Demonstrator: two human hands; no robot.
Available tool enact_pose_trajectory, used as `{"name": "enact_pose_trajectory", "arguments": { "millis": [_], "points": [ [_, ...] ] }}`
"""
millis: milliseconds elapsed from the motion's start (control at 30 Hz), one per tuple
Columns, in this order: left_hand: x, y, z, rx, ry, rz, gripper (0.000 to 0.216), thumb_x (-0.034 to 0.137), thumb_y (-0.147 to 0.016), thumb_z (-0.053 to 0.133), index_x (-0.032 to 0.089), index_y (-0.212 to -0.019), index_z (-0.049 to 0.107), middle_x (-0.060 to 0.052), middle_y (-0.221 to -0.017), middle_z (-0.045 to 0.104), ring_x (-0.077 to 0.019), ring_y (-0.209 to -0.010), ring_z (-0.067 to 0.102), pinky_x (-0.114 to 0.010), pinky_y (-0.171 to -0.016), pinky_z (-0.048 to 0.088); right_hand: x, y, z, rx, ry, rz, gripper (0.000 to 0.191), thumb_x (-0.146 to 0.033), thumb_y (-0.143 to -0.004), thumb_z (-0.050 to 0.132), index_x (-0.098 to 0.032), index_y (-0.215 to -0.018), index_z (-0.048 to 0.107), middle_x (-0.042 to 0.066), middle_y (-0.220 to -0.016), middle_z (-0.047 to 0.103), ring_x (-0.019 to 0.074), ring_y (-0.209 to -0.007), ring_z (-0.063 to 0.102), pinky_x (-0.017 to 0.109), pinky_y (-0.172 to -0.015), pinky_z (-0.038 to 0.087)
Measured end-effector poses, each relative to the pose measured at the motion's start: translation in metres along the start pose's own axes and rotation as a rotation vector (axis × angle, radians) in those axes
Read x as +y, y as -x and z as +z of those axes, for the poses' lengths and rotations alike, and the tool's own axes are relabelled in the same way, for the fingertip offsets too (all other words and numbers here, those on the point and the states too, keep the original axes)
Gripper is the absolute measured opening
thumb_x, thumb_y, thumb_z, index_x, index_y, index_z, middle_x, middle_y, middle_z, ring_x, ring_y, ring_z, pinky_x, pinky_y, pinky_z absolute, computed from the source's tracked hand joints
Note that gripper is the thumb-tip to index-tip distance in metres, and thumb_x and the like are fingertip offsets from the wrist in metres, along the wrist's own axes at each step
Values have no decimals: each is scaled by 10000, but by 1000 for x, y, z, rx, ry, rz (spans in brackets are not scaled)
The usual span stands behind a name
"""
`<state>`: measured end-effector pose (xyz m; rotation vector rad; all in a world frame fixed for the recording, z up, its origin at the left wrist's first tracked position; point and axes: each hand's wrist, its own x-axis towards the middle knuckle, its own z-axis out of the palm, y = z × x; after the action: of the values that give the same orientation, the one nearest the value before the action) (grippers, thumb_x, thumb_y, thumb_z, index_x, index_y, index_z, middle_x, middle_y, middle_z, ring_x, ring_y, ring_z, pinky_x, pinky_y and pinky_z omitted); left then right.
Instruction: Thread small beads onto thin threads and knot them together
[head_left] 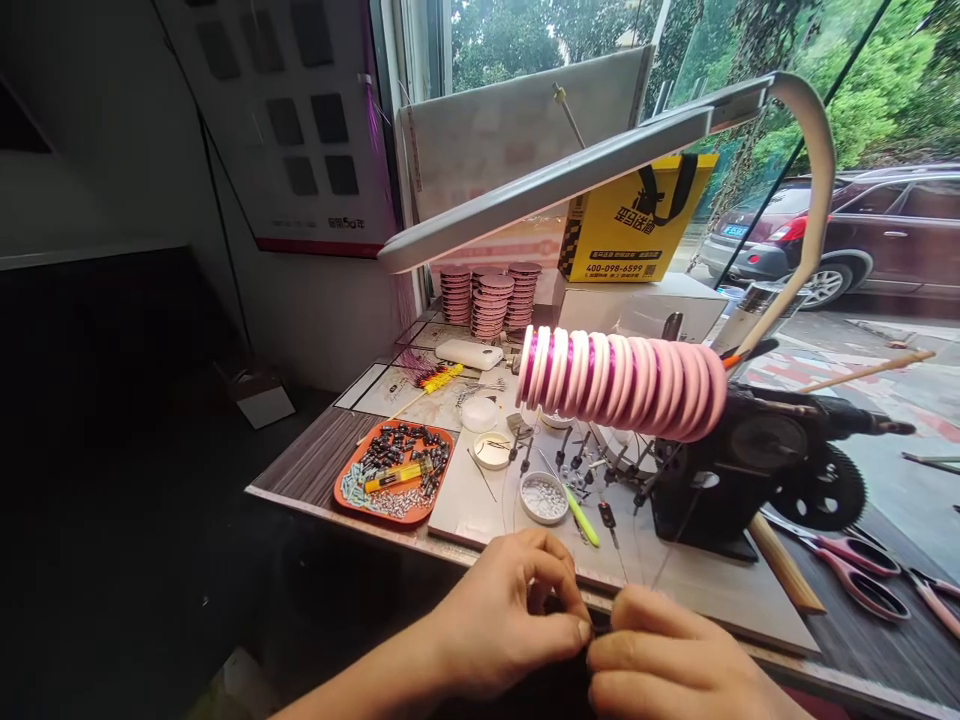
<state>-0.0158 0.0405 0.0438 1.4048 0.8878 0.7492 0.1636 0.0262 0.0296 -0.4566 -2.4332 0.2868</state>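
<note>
At the front edge of the worktop, my left hand (517,600) is closed in a pinch, thumb against forefinger. Close beside it my right hand (664,655) has its fingers pressed together, the tips almost meeting the left ones. Whatever lies between the fingertips is too small and dark to make out. A thin line runs up from near the hands to a small black piece (607,515) on the grey board (465,505). Just beyond the hands are a white dish of small beads (544,498) and a bright green tool (582,517).
A row of pink spools (622,385) sits on a black hand-cranked winder (705,500). An orange tray (341,480) of small parts holds a yellow lighter (397,474). Pink-handled scissors (862,580) lie right. A lamp (555,175) overhangs; stacked pink discs (491,305) stand behind.
</note>
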Motion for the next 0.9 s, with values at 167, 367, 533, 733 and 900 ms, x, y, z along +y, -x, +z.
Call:
{"name": "enact_pose_trajectory", "arguments": {
  "millis": [167,367,533,733,900],
  "points": [
    [-9,8,5,216,-28,111,136,237,-663,615,145,-568,588,-10,-741,413,-130,-651,400,-240,-546,303,0,-18,-5,98,-391,480,243,-309,-915,459,-180,-777,611,13,-657,594,133,-606,528,214,-558,413],
    [-15,5,8,213,346,-120,184,249,-599,667,145,-537,529,27,-632,419,-89,-564,368,-218,-514,274,1,-32,-10,115,-641,735,329,-440,-855,517,-161,-703,598,1,-650,592,143,-627,529,228,-589,402],
    [-10,-5,-3,16,491,-333,6,123,-495,562,128,-497,560,45,-509,455,-56,-476,361,-188,-474,247,-1,-32,-22,-12,-389,452,404,-488,-907,440,-181,-714,620,10,-670,608,133,-639,566,218,-597,422],
    [-8,-20,-16,-198,419,-451,55,121,-452,574,113,-495,607,10,-483,556,-59,-408,389,-191,-431,293,0,-25,-10,-80,180,-135,554,-224,-1003,117,-192,-595,491,-19,-521,553,102,-485,456,230,-501,375],
    [-10,-21,-7,-244,422,-507,55,184,-468,566,143,-505,572,8,-509,539,-75,-420,374,-210,-444,315,2,-8,7,-42,629,-297,517,66,-901,181,-150,-657,582,-9,-570,575,117,-448,398,291,-433,268]
  ]
}}
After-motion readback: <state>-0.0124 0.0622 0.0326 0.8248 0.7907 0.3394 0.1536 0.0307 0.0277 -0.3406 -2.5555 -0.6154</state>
